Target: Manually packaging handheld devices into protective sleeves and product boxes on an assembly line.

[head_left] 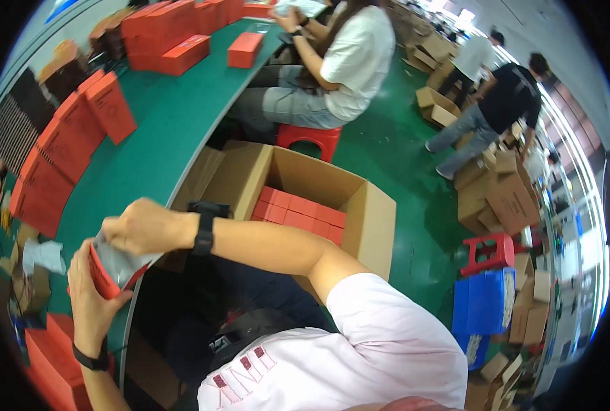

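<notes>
A small red box (98,273) is tilted over the table's near edge with its top side open. My left hand (89,294) wraps round it, fingers on the far side and thumb at the near corner. Inside the opening lies a greyish see-through plastic bag (122,266); what it contains cannot be made out. My right hand (144,227) is curled over the bag's upper end, fingers closed on it. Part of the bag is hidden beneath that hand.
Red boxes (62,140) line the green table (147,123); more are stacked (158,34) farther along. A carton (377,226) holding red boxes stands right of the table. A seated person (356,61) works ahead. Blue crates (483,301) and a red stool (486,253) are at right.
</notes>
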Available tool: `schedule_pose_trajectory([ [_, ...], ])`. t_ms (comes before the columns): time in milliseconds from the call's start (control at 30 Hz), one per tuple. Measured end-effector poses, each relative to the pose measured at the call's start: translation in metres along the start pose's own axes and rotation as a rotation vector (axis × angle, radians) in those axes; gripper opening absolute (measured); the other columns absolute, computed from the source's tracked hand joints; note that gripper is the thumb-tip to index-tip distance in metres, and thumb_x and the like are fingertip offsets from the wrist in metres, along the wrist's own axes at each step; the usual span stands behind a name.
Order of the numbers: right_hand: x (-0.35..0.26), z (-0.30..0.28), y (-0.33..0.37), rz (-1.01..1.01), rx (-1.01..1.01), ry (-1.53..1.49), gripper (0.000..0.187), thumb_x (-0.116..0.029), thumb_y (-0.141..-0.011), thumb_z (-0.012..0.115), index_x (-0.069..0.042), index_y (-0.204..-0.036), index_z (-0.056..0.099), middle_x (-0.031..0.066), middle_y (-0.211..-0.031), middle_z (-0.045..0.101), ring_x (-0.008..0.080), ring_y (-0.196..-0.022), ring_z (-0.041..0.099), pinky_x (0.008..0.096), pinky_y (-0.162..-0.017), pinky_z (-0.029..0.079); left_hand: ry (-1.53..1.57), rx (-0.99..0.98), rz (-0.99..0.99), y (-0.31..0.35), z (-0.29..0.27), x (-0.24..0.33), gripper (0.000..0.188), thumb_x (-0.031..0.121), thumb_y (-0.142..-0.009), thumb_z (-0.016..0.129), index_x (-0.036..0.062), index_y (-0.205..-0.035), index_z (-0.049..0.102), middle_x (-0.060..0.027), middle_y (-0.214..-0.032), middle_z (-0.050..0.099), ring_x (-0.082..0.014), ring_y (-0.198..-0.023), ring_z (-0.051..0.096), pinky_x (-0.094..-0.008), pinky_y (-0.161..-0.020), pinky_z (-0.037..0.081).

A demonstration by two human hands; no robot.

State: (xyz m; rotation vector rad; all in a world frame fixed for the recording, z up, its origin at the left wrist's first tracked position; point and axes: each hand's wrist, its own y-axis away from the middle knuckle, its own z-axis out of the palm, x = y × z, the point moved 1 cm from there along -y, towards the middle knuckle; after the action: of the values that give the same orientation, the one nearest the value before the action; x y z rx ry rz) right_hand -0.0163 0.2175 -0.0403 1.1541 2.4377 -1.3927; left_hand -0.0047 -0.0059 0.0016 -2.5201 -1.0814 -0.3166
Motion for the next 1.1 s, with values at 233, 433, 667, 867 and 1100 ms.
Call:
schedule_pose_trajectory([
  [233, 0.082, -0.016, 0.027, 0.230, 0.034, -0.175, 0.016, -0.015, -0.095, 0.063, -0.003, -0.104, 0.070, 0.0123, -0.090, 0.069, 0.0206, -0.079, 0.064, 0.0339, -0.073, 0.052, -0.210, 0.023, 0.117, -0.010, 0.027, -0.061, 0.091, 0.015, -0.075, 0.079, 0.0079, -0.154, 0.034, -0.0261, -0.144, 0.046, -0.0428, -0.135, 0.042, -0.0493, -0.113, 0.035],
  [433, 0.100, -0.029, 0.010, 0.459, -0.006, -0.184, 0.033, -0.010, -0.095, 0.065, -0.006, -0.128, 0.067, 0.0089, -0.114, 0.070, 0.0127, -0.088, 0.061, 0.0280, -0.076, 0.049, -0.374, 0.038, -0.136, -0.003, 0.058, -0.053, 0.095, 0.049, -0.085, 0.074, 0.0058, -0.156, 0.028, -0.0297, -0.157, 0.030, -0.0475, -0.147, 0.027, -0.0653, -0.116, 0.024],
  [667, 0.040, 0.010, -0.034, 0.305, -0.513, 0.192, 0.033, -0.028, -0.085, 0.075, -0.004, -0.107, 0.076, 0.0190, -0.114, 0.068, 0.0359, -0.097, 0.065, 0.0404, -0.085, 0.051, -0.406, 0.110, -0.195, -0.010, 0.066, -0.042, 0.084, 0.063, -0.094, 0.054, 0.0051, -0.152, 0.037, -0.0234, -0.156, 0.037, -0.0450, -0.147, 0.029, -0.0741, -0.112, 0.019],
  [867, 0.073, 0.033, -0.018, 0.090, -0.159, 0.110, 0.025, -0.021, -0.093, 0.069, -0.001, -0.108, 0.072, 0.0186, -0.113, 0.071, 0.0298, -0.093, 0.067, 0.0358, -0.086, 0.053, -0.347, 0.152, -0.251, -0.014, 0.082, -0.039, 0.081, 0.062, -0.093, 0.055, 0.0083, -0.152, 0.040, -0.0163, -0.157, 0.039, -0.0405, -0.147, 0.030, -0.0690, -0.115, 0.020],
  [1100, 0.006, 0.005, -0.070, 0.042, 0.115, 0.005, 0.020, -0.019, -0.102, 0.058, -0.001, -0.105, 0.067, 0.0123, -0.094, 0.071, 0.0222, -0.083, 0.067, 0.0323, -0.074, 0.052, -0.078, 0.356, -0.259, -0.020, 0.071, -0.043, 0.090, 0.062, -0.087, 0.066, 0.0063, -0.152, 0.038, -0.0232, -0.146, 0.048, -0.0450, -0.141, 0.038, -0.0711, -0.111, 0.026],
])
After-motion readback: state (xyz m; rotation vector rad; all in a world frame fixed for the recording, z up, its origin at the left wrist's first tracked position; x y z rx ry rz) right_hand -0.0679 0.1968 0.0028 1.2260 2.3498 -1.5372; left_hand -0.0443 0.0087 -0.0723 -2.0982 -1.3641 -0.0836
